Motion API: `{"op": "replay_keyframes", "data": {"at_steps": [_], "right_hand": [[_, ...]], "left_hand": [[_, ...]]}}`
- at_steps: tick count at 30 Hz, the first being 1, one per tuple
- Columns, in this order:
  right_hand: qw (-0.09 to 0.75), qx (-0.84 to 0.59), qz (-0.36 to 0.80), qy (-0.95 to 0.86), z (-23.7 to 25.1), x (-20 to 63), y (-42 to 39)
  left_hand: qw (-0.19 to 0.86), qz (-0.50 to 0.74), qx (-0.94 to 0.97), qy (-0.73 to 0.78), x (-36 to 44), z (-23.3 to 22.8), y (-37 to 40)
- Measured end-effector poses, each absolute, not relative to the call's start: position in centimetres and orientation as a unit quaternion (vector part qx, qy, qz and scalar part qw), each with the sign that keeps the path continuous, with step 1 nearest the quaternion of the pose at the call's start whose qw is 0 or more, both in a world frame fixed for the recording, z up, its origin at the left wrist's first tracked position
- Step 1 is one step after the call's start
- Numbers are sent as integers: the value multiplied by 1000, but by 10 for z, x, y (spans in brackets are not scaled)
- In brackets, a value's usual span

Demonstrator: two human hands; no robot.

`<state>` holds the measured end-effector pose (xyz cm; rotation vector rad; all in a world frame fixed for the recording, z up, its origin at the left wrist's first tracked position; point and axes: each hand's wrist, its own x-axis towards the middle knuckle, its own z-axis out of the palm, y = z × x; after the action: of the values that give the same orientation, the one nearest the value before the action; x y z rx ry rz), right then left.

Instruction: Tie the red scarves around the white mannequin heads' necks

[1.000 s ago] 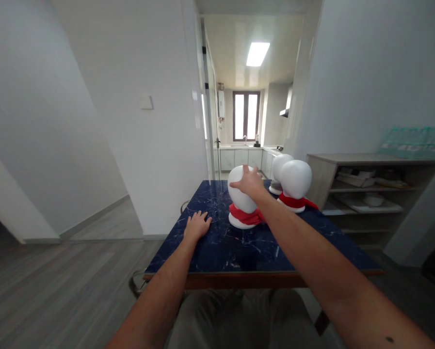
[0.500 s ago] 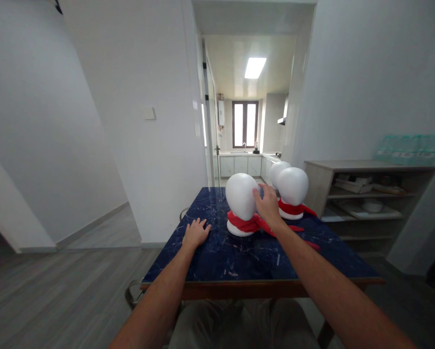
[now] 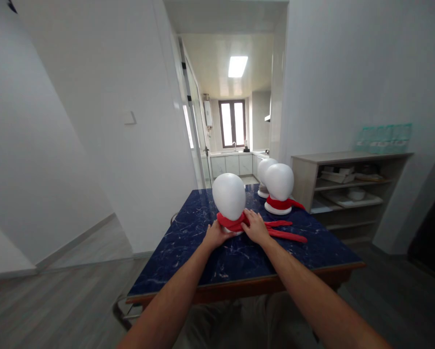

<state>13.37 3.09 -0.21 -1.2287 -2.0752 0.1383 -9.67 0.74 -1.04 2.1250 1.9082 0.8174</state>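
Observation:
A white mannequin head (image 3: 229,195) stands upright on the table, with a red scarf (image 3: 232,224) wrapped round its neck. My left hand (image 3: 216,235) is at the neck's left front, its fingers closed along the scarf's lower edge and partly covering the white base. On the other side, my right hand (image 3: 256,227) has its fingers closed on the scarf where the wrap meets the loose ends. Those two ends trail across the table to the right. Behind to the right is a second white mannequin head (image 3: 280,182), wearing another red scarf (image 3: 278,203).
A third white head (image 3: 264,169) stands partly hidden at the back. The dark blue marbled table (image 3: 181,252) has a brown wooden edge. To the right, a shelf unit (image 3: 304,182) carries trays, a bowl and bottles (image 3: 384,139). A doorway opens onto a kitchen beyond.
My left hand has left the tabletop and come to the scarf at the head's neck. My right hand has dropped from beside the head to the scarf. The view has swung right.

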Motion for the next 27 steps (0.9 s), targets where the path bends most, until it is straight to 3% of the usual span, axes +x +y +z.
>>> {"op": "replay_keyframes", "data": {"at_steps": [15, 27], "right_hand": [[406, -437, 95, -797, 2, 149, 12], [400, -417, 179, -796, 8, 200, -120]], "left_hand": [[93, 281, 705, 644, -89, -4, -5], [88, 287, 714, 633, -92, -8, -6]]}}
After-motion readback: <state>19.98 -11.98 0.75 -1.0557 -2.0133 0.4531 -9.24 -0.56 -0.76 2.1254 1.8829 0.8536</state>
